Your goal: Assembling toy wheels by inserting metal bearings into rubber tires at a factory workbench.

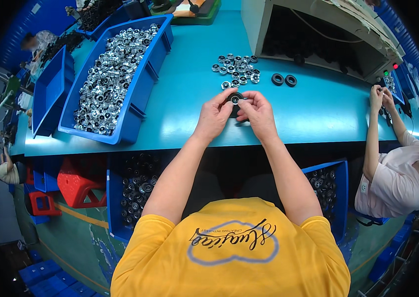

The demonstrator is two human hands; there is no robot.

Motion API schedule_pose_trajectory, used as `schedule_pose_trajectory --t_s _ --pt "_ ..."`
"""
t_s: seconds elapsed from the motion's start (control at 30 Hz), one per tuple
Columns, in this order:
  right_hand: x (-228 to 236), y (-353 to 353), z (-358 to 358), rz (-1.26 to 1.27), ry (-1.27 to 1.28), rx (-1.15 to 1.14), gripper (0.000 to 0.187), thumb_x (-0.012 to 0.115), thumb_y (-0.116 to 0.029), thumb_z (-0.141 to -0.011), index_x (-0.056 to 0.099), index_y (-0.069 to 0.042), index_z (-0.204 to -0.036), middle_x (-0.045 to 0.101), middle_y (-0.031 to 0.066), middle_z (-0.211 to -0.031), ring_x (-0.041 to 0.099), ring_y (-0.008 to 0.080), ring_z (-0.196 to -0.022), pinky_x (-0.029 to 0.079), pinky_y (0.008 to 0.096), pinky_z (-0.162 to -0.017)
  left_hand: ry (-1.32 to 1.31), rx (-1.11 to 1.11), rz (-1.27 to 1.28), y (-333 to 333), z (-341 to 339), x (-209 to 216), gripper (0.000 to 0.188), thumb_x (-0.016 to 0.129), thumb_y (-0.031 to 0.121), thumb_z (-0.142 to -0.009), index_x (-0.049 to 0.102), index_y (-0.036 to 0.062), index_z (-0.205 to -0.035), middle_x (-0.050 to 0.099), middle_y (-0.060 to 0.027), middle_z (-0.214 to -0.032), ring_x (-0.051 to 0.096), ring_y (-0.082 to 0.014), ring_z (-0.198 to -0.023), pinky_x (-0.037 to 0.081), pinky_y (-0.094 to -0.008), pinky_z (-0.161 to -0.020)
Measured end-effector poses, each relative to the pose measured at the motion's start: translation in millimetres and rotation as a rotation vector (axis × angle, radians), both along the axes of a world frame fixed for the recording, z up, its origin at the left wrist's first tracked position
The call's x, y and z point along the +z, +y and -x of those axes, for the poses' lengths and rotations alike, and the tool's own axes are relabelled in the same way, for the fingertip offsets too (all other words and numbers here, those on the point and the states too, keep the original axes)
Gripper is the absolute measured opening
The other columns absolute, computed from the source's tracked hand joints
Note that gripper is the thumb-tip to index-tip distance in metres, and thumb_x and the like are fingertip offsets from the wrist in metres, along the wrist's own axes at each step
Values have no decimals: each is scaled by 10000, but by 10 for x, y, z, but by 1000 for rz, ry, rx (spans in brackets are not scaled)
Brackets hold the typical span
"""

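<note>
Black rubber wheel (234, 100) with what looks like a metal bearing at its centre is pinched between both hands, left (213, 118) and right (257, 115), above the teal worktop (184, 104), near loose silver bearings (236, 69).

Single head view, fisheye, looking steeply down over teal bench (179, 99); own forearms enter from below, close.

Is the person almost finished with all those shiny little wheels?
Not nearly. Both hands, left hand and right hand, hold one black ring with a silver centre. Two black rings wait nearby, beside a small silver pile. The blue bin is heaped full.
</note>
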State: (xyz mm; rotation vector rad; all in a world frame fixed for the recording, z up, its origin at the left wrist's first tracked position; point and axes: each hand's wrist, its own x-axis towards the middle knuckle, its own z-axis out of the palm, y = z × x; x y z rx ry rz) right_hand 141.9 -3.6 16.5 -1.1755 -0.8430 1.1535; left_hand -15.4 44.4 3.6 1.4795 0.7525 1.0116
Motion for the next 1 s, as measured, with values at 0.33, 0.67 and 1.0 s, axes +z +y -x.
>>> schedule_pose_trajectory --t_s 0.33,0.67,1.0 --pt "-57 -15 -81 -86 182 63 261 677 -92 -1015 635 48 -1231 724 97 -1016 712 124 -801 615 249 -671 63 -51 -3 -55 -3 121 532 671 12 -968 555 29 -1487 715 -47 -1138 666 -122 -1031 551 -298 -913" --pt "-103 1 -94 -74 156 51 177 700 -151 -1016 666 7 -1090 718 74 -931 700 117 -752 601 245 -638 -38 -124 19 -94 19 144 537 681 -1 -954 562 44 -1475 705 -34 -1122 656 -111 -1016 552 -288 -893" --pt "-118 11 -165 -119 290 59 140 702 -133 -1008 678 -8 -1067 716 60 -931 689 102 -770 587 240 -646 25 -96 14 -101 -12 172 548 694 0 -943 573 68 -1474 706 -17 -1072 654 -94 -917 556 -260 -764"
